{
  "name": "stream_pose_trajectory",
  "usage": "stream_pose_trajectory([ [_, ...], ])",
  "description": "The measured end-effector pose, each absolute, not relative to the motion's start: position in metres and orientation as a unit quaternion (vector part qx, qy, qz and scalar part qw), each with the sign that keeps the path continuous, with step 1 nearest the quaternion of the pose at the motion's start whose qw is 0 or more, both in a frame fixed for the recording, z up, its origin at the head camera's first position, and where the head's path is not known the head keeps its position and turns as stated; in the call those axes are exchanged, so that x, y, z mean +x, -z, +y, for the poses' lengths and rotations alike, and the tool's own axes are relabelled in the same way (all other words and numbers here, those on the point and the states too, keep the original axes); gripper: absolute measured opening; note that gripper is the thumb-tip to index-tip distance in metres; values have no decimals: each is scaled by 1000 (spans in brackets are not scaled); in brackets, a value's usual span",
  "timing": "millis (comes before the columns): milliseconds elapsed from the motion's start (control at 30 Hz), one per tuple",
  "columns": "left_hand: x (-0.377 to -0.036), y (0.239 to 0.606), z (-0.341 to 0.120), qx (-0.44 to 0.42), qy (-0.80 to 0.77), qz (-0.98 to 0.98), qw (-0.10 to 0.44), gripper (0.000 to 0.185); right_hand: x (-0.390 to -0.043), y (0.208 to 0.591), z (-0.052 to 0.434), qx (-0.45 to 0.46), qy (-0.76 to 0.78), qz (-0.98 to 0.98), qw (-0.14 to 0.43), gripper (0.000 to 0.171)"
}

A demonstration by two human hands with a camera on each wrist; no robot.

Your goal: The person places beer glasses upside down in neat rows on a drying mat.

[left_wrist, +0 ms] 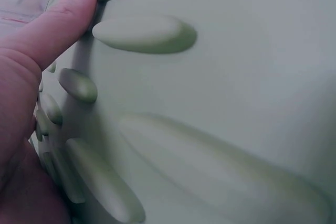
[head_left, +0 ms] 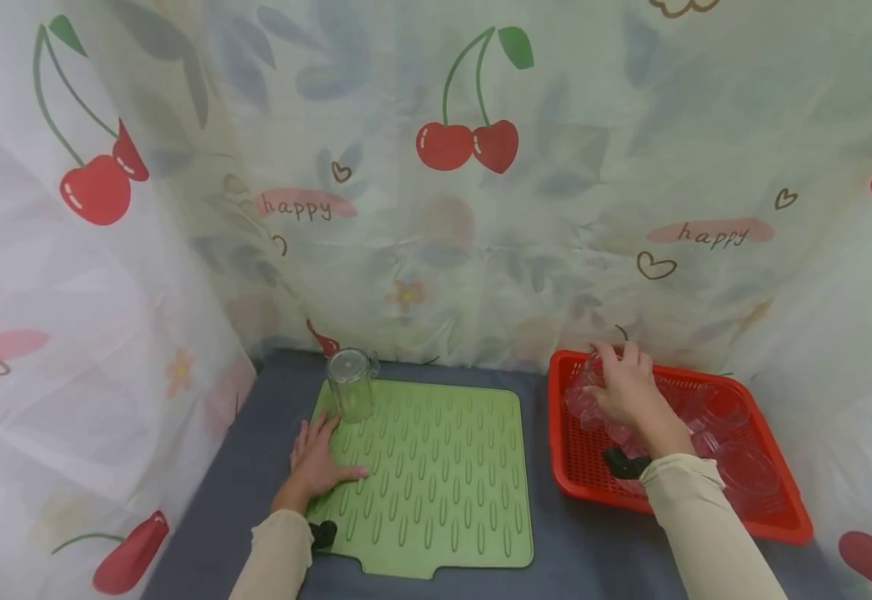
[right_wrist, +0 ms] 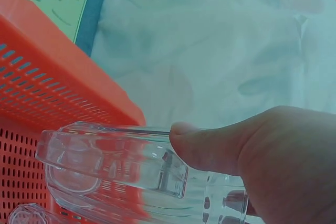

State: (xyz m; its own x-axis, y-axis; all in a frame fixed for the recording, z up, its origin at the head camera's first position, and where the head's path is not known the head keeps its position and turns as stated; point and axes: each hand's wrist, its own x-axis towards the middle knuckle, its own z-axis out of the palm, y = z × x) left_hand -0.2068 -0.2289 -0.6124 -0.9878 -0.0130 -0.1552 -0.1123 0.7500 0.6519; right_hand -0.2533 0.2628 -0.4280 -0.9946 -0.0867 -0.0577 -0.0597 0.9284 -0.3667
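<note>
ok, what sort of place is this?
Probably a makeshift staging booth, not a working kitchen: printed cloth hangs behind and on both sides of a dark table, which holds just a few kitchen items, such as a green mat and a red basket of clear vessels.

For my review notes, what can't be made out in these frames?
- Full shape of the colourless transparent vessel: the right hand covers much of it in the head view; the bottom edge crops it in the right wrist view.
- Number of clear vessels in the red perforated plastic basket: overlaps and the right arm hide some, head view.
- Most of the left hand: left edge crops it, left wrist view.
</note>
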Motion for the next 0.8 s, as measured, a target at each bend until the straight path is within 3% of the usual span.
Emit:
stream_pose_trajectory([
  [800,-204,608,-228,-42,-347,933,83,125,-231,399,256,-61,183,981,-30,74],
])
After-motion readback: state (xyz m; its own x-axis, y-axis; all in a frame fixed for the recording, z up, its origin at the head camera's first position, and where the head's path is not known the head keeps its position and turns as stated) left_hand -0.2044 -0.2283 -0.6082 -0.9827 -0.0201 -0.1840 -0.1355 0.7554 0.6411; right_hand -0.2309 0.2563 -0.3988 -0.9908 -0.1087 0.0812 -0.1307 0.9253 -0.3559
